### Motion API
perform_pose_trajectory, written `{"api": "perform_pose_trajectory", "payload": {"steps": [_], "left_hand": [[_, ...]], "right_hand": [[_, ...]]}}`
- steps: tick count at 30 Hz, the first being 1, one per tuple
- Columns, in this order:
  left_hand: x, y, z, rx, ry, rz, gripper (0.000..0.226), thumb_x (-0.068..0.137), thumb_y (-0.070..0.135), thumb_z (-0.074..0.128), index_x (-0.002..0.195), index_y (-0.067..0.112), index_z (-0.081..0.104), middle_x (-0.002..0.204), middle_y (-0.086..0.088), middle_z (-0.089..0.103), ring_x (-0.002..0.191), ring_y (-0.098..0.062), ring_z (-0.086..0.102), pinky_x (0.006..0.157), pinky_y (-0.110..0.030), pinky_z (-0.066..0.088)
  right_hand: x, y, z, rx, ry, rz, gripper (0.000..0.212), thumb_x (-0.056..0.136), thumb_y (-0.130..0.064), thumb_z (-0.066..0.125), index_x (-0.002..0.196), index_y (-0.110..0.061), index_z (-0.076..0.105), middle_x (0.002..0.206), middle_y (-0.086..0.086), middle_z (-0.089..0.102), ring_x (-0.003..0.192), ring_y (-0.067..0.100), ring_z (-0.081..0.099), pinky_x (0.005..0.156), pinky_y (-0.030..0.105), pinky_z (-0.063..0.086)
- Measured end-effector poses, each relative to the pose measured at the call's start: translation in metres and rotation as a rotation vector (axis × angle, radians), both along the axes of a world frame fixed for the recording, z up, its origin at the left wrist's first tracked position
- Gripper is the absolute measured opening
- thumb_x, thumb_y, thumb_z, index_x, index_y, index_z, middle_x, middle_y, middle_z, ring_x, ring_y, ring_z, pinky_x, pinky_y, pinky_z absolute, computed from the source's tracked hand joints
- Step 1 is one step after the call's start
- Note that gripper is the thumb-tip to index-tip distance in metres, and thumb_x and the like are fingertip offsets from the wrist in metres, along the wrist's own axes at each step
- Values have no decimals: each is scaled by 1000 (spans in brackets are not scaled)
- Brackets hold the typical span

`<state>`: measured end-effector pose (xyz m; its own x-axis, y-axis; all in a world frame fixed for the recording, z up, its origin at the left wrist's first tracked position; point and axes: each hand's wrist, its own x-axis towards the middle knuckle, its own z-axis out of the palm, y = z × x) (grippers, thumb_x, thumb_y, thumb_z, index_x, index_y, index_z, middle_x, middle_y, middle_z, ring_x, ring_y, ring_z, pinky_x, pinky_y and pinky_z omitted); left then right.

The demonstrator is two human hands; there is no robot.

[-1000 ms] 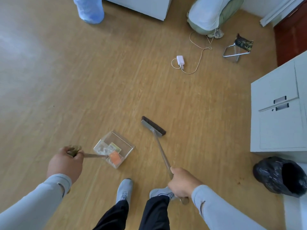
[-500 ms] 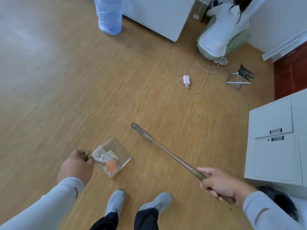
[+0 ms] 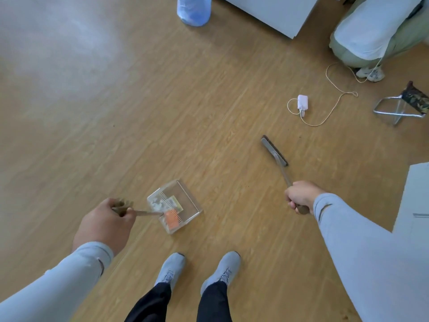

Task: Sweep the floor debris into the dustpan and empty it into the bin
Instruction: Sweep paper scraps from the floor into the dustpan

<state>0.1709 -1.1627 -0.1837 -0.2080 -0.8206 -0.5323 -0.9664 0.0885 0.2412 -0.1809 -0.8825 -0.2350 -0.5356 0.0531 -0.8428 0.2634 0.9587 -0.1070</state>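
My left hand (image 3: 105, 223) grips the thin handle of a clear plastic dustpan (image 3: 185, 201), held just above the wooden floor in front of my feet. Inside the pan lie an orange scrap (image 3: 172, 219), a yellowish wrapper and some pale crumpled bits. My right hand (image 3: 300, 196) grips the brown end of a broom handle; the broom's narrow dark head (image 3: 274, 151) points away from me, up and to the right of the dustpan. The bin is out of view.
A person crouches at the top right (image 3: 380, 26), with a white cord and charger (image 3: 303, 103) on the floor nearby. A folding stool (image 3: 404, 105) lies at the right, a white cabinet (image 3: 415, 198) at the right edge, a blue water jug (image 3: 193, 10) at the top.
The broom has swung from in front of my feet out to the right, its head now pointing up and away. The dustpan stays in my left hand. The black bin bag has left the view.
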Motion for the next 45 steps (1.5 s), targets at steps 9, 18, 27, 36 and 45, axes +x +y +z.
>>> {"api": "perform_pose_trajectory", "payload": {"steps": [9, 18, 27, 36, 45], "left_hand": [[0, 1, -6, 27, -17, 22, 31, 92, 44, 55, 119, 31, 60, 95, 4, 69, 83, -25, 66, 74, -37, 57], [8, -10, 1, 112, -4, -27, 29, 93, 42, 49, 119, 29, 56, 94, 4, 65, 83, -24, 63, 72, -34, 53], [78, -36, 45, 201, 106, -44, 34, 96, 42, 47, 128, 35, 57, 112, 6, 68, 94, -22, 66, 80, -32, 55], [141, -95, 94, 99, 250, 34, 20, 92, 41, 57, 110, 33, 64, 98, 8, 68, 82, -20, 63, 74, -29, 53], [125, -117, 90, 8, 234, 81, 26, 92, 45, 56, 113, 32, 64, 91, 9, 68, 77, -17, 65, 68, -30, 53]], "right_hand": [[163, 22, 36, -25, -230, 312, 85, 85, -19, 54, 162, -36, 22, 90, 0, 67, 61, 14, 63, 57, 23, 49], [175, 28, 115, -171, -500, 192, 72, 75, 7, 67, 142, -15, 54, 60, 9, 68, 43, 16, 58, 42, 22, 41], [199, -15, 176, -175, -269, 111, 44, 111, -6, 34, 154, -4, 28, 156, 7, 42, 144, 16, 46, 97, 7, 40], [229, -93, 205, -130, -118, 152, 48, 88, 4, 55, 133, -12, 52, 49, 8, 50, 32, 13, 40, 39, 14, 30], [187, -144, 170, -192, -103, 89, 59, 88, 8, 57, 144, -9, 49, 51, 11, 54, 31, 13, 44, 40, 11, 31]]}}
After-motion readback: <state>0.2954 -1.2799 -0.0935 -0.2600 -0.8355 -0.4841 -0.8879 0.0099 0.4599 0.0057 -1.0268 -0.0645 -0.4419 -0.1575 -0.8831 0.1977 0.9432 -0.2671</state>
